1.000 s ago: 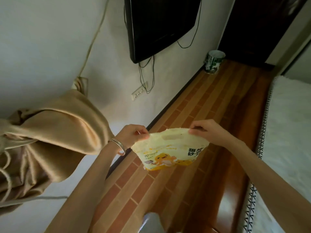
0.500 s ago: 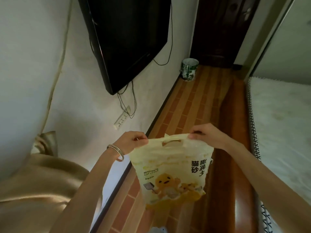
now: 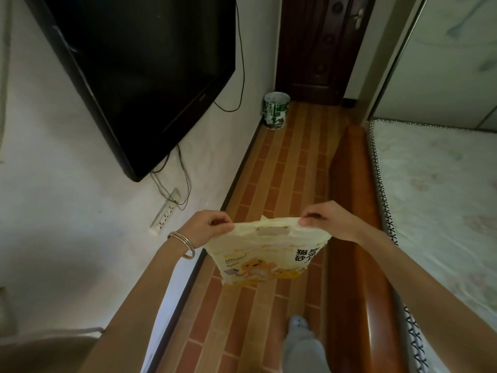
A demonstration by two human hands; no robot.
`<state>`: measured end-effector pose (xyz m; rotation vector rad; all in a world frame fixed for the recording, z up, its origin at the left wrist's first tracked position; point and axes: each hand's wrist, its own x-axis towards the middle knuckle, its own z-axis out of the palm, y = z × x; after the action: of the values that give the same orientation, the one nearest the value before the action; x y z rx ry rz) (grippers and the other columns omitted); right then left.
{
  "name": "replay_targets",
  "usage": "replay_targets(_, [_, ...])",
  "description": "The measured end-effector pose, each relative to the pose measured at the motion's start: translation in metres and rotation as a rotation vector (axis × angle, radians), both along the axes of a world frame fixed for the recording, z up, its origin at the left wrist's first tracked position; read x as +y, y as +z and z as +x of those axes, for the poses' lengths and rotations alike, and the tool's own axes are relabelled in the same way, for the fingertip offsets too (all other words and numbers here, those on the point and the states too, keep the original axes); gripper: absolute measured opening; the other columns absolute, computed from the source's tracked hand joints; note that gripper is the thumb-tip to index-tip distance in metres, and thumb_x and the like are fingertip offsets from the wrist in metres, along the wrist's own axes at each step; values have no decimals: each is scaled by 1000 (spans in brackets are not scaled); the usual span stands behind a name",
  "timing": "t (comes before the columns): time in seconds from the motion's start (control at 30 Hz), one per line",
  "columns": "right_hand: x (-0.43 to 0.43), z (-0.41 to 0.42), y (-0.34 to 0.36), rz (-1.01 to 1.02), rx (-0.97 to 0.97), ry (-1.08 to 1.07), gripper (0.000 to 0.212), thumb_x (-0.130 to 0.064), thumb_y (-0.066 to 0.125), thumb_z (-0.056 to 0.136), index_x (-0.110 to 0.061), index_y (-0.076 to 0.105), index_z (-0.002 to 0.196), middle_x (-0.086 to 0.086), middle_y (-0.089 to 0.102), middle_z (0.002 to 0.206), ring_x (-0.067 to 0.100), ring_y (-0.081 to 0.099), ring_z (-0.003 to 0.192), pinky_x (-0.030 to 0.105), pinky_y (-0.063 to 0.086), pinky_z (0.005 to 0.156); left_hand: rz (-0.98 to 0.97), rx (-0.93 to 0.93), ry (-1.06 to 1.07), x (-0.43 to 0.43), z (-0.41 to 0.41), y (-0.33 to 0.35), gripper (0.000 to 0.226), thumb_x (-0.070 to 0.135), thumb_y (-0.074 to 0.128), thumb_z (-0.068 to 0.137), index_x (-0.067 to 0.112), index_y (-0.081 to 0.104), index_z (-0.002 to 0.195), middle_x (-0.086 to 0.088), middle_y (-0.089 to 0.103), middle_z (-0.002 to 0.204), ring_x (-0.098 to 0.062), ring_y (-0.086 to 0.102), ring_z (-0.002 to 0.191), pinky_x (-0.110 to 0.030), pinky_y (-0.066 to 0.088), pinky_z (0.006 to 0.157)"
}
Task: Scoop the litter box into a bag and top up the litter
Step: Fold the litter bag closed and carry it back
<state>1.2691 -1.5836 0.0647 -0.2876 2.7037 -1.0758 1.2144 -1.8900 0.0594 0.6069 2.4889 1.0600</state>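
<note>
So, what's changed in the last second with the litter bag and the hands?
The view swung off the tan curtain, now only at the lower left edge, toward the door and waste bin; the cat litter bag came along. Nothing was grasped or released: the left hand and right hand still pinch its top corners.

The floor [image 3: 282, 170] ahead of you is laid in a brown brick pattern and runs narrow between the white wall [image 3: 80, 238] and the bed's wooden side rail [image 3: 355, 238]. One green-and-white bucket [image 3: 276, 111] stands upright on it against the wall (just short of the dark door [image 3: 317, 49]).
</note>
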Motion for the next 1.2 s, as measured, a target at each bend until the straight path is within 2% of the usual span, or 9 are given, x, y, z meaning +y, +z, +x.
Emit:
replay_targets(0.07, [15,-18,-1,21,-1,4,21,-29,60,88,-41,54,72,-11,56,67,3,50,62,15,37,58,8,-7,5,15,-19,-2,11,27,61,88,22,68,81,0,66,82,-9,55,75,-14,40,66])
replay_targets(0.2, [57,-60,0,24,-15,-4,13,-32,59,88,-31,59,75,-1,59,73,12,50,65,23,37,60,50,-33,14,54,-60,2,10,24,63,87,24,67,77,10,63,74,-2,54,71,-5,39,61])
replay_targets(0.37, [113,-115,2,19,3,-8,9,-31,61,87,-29,62,78,7,63,75,15,52,65,25,39,61,43,-42,17,111,-114,8,14,22,64,86,27,65,73,12,62,74,-2,55,72,-7,39,63])
replay_targets(0.53, [170,-165,6,33,23,22,13,-31,61,87,-34,59,74,-8,57,66,4,48,58,18,36,57,58,-48,37,168,-160,11,17,20,65,85,27,65,70,11,62,72,-5,56,71,-15,40,67])
replay_targets(0.7, [218,-210,12,33,50,18,19,-30,62,86,-39,57,71,-10,58,66,-2,49,57,13,37,56,87,-40,47,215,-196,11,17,19,65,85,27,65,70,12,62,70,-5,54,70,-18,40,69])
replay_targets(0.87, [257,-257,9,24,71,-3,11,-34,63,85,-33,62,75,1,63,75,11,54,65,22,40,60,91,5,39,248,-239,12,17,21,65,85,27,64,69,11,60,69,-5,49,67,-16,39,66])
replay_targets(1.0, [283,-303,8,52,87,-5,12,-34,63,85,-34,61,73,2,63,73,16,55,66,19,39,58,89,13,30,276,-286,12,15,20,65,85,25,65,71,12,60,70,-4,50,67,-9,38,63])
replay_targets(1.1, [301,-342,12,88,88,8,12,-34,63,85,-32,60,74,-1,61,70,5,51,60,16,37,57,85,34,22,294,-330,14,12,20,65,85,22,67,74,11,62,71,-4,51,68,-5,38,61])
replay_targets(1.2, [318,-384,25,133,82,30,10,-33,62,86,-29,60,76,-10,57,68,-5,49,58,11,37,58,110,42,21,311,-376,19,9,19,66,84,19,68,75,8,63,71,-5,52,67,-7,40,62])
